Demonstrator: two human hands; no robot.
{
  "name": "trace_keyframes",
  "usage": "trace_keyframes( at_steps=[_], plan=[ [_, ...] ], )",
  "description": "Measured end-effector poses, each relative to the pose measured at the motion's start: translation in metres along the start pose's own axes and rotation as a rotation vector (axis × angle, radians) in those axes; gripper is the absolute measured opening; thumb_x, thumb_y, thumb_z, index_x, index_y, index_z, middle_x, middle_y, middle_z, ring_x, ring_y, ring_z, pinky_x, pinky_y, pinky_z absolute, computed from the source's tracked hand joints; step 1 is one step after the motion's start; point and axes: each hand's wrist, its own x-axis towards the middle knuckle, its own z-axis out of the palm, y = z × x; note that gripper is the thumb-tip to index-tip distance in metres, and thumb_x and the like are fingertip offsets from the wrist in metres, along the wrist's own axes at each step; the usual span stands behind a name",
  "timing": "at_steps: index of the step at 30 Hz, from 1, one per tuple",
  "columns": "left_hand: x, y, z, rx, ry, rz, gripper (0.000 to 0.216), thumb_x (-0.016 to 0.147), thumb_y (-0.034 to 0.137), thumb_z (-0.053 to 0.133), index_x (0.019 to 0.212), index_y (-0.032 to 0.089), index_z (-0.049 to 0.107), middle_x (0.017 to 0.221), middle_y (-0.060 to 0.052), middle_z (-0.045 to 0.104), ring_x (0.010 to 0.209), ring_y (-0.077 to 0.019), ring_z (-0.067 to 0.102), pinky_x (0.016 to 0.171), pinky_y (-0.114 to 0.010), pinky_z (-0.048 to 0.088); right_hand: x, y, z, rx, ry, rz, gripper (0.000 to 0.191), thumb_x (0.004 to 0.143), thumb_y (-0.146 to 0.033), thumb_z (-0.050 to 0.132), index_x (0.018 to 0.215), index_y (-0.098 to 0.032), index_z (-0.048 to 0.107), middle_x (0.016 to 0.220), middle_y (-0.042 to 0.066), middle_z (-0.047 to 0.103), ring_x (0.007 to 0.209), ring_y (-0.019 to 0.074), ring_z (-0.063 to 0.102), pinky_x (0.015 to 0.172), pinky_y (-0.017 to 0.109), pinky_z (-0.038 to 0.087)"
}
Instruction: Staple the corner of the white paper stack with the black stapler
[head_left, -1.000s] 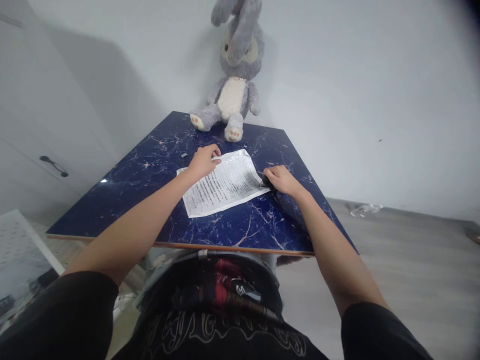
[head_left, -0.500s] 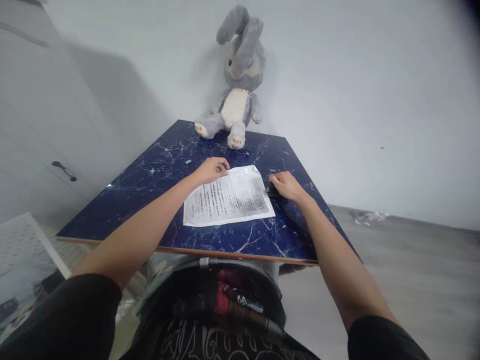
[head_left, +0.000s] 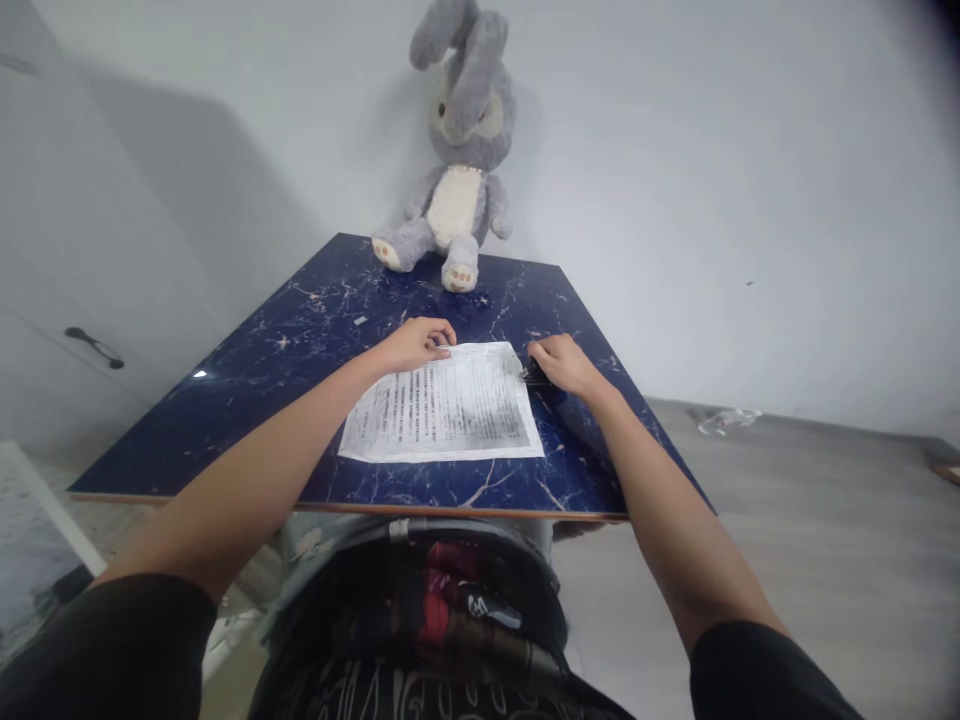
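Note:
A printed sheet of paper [head_left: 444,410] lies flat on the dark blue marbled table [head_left: 285,350]. My left hand [head_left: 417,344] rests with curled fingers on the sheet's far left corner. My right hand [head_left: 559,362] is closed around a small black object [head_left: 532,375] at the sheet's far right corner; most of that object is hidden under the fingers.
A grey plush rabbit [head_left: 454,160] sits at the table's far edge against the white wall. A tiny pale scrap [head_left: 361,321] lies on the table left of the sheet. A white cabinet with a dark handle [head_left: 93,346] stands on the left. Grey floor [head_left: 787,500] lies to the right.
The sheet has turned from a slant to lie square to me, and its raised far edge now lies flat. Both hands stayed at its far corners.

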Motion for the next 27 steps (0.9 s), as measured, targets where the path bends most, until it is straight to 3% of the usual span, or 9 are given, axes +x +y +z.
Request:
trace_keyframes(
  at_steps=[9,17,27],
  plan=[
    [0.000,-0.002,0.002,0.021,-0.050,0.009,0.019,0.080,0.028,0.073,0.097,0.020,0.071,0.096,-0.007,0.073,0.087,-0.0175,0.067,0.081,-0.032,0.053,0.000,-0.003,0.003,-0.004,-0.019,-0.001,0.044,0.098,-0.033,0.041,0.055,-0.023,0.032,0.053,-0.001,0.038,0.054,0.0145,0.040,0.058,0.033,0.025],
    [-0.003,0.003,0.004,0.034,-0.156,-0.010,0.023,0.080,0.031,0.074,0.101,0.021,0.072,0.092,-0.006,0.072,0.082,-0.0181,0.066,0.074,-0.030,0.049,0.003,0.003,0.004,0.006,0.034,0.017,0.043,0.096,-0.030,0.042,0.055,-0.023,0.029,0.053,0.000,0.036,0.054,0.0147,0.039,0.060,0.033,0.026],
    [-0.007,0.012,0.002,0.037,-0.234,-0.033,0.026,0.079,0.033,0.077,0.103,0.022,0.074,0.093,-0.007,0.075,0.080,-0.0179,0.067,0.073,-0.029,0.050,0.003,0.003,0.004,-0.080,0.090,0.092,0.047,0.099,-0.032,0.042,0.054,-0.023,0.033,0.053,0.003,0.044,0.057,0.0168,0.043,0.060,0.033,0.027]
  ],
)
